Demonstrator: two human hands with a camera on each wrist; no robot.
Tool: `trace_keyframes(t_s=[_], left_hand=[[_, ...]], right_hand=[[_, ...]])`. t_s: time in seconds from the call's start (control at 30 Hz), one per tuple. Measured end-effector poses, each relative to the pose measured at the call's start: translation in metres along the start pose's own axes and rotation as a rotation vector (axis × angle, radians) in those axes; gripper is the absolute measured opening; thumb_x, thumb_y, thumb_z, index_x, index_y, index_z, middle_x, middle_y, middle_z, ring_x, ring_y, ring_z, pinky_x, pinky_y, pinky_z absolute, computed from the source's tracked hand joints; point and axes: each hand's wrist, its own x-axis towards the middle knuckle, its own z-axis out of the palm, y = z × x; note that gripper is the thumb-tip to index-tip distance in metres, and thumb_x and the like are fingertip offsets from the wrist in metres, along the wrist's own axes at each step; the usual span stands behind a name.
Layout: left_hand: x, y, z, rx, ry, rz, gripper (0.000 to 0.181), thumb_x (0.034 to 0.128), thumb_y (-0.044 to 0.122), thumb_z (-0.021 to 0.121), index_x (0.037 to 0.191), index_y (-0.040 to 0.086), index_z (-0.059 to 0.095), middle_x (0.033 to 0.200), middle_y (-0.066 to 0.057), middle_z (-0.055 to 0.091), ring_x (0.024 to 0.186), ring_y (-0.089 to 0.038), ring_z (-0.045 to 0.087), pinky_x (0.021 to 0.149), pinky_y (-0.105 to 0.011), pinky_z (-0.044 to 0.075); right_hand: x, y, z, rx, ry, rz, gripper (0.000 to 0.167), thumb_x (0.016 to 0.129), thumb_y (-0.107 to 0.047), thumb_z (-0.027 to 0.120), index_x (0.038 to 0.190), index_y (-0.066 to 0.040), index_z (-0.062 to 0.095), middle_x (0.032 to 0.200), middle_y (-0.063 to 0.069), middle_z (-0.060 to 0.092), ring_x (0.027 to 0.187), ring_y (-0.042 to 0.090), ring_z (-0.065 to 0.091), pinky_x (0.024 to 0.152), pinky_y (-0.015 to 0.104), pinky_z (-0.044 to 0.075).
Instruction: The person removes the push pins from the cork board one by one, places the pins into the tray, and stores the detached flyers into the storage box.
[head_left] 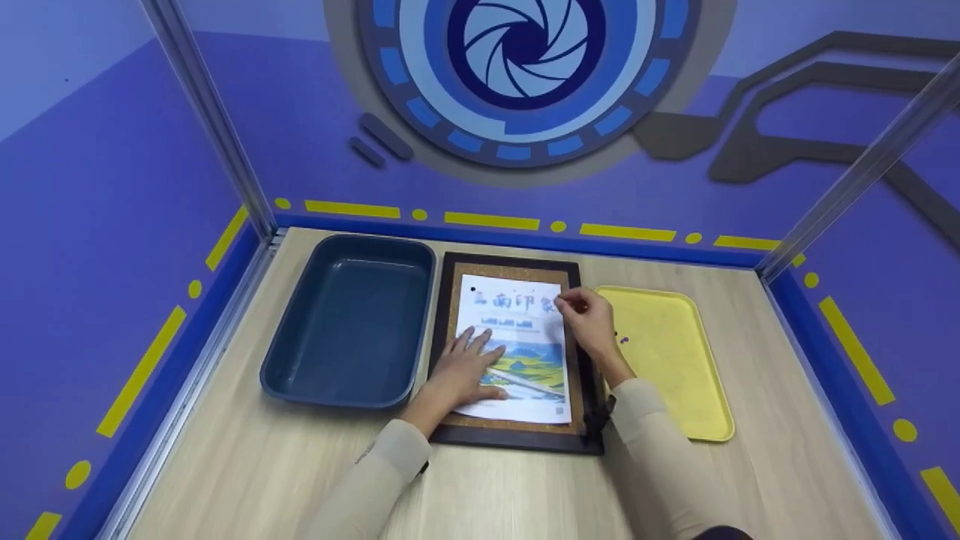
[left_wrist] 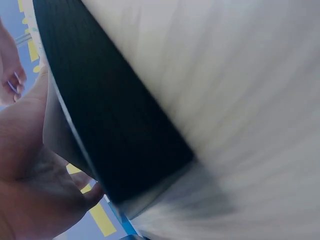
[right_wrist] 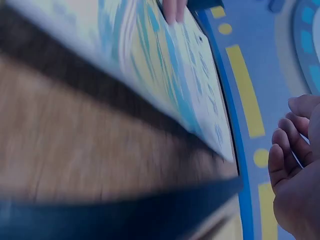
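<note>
A printed poster [head_left: 525,409] with large characters and a landscape lies on a dark-framed cork board [head_left: 517,442]. A small black pushpin [head_left: 473,289] sits at its upper left corner. My left hand [head_left: 466,369] rests on the lower left of the paper, fingers spread. At the upper right edge of the poster is my right hand [head_left: 590,321], its thumb and forefinger brought together and the other fingers curled [right_wrist: 287,145]. Anything between those fingertips is too small or hidden to make out. In the left wrist view, the left hand [left_wrist: 45,165] appears beside the dark frame edge [left_wrist: 110,115].
Left of the board stands a deep dark blue tray [head_left: 345,401]. A shallow yellow tray [head_left: 675,360] is to the right, with a few small pins [head_left: 624,340] near its left side. Blue walls [head_left: 315,135] enclose the wooden table [head_left: 480,499] at the back and sides.
</note>
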Motion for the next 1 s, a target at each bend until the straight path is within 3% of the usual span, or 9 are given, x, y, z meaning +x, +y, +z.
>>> trace_keyframes(t_s=[0.33, 0.67, 1.0], left_hand=[[0.001, -0.005, -0.011, -0.039, -0.017, -0.003, 0.078, 0.0954, 0.062, 0.070, 0.161, 0.025, 0.049, 0.174, -0.006, 0.029, 0.161, -0.036, 0.020, 0.125, -0.060, 0.025], [0.001, -0.007, -0.008, 0.010, 0.057, 0.025, 0.080, 0.0912, 0.063, 0.075, 0.155, 0.019, 0.057, 0.168, -0.010, 0.039, 0.157, -0.037, 0.030, 0.123, -0.053, 0.033], [-0.003, -0.009, -0.013, 0.078, 0.104, 0.016, 0.073, 0.0933, 0.064, 0.072, 0.150, 0.020, 0.062, 0.162, -0.008, 0.048, 0.155, -0.035, 0.034, 0.122, -0.055, 0.035]], right_hand=[[0.014, -0.012, 0.051, -0.093, -0.199, -0.038, 0.019, 0.097, -0.010, 0.078, 0.109, 0.005, 0.076, 0.090, 0.006, 0.073, 0.088, 0.022, 0.067, 0.079, 0.033, 0.053], [0.034, -0.017, 0.093, -0.180, -0.270, -0.130, 0.019, 0.096, -0.005, 0.077, 0.112, 0.006, 0.075, 0.091, 0.010, 0.073, 0.087, 0.024, 0.070, 0.078, 0.041, 0.059], [0.043, -0.013, 0.114, -0.256, -0.302, -0.158, 0.017, 0.095, -0.004, 0.078, 0.109, 0.006, 0.076, 0.091, 0.012, 0.073, 0.088, 0.028, 0.071, 0.082, 0.046, 0.059]])
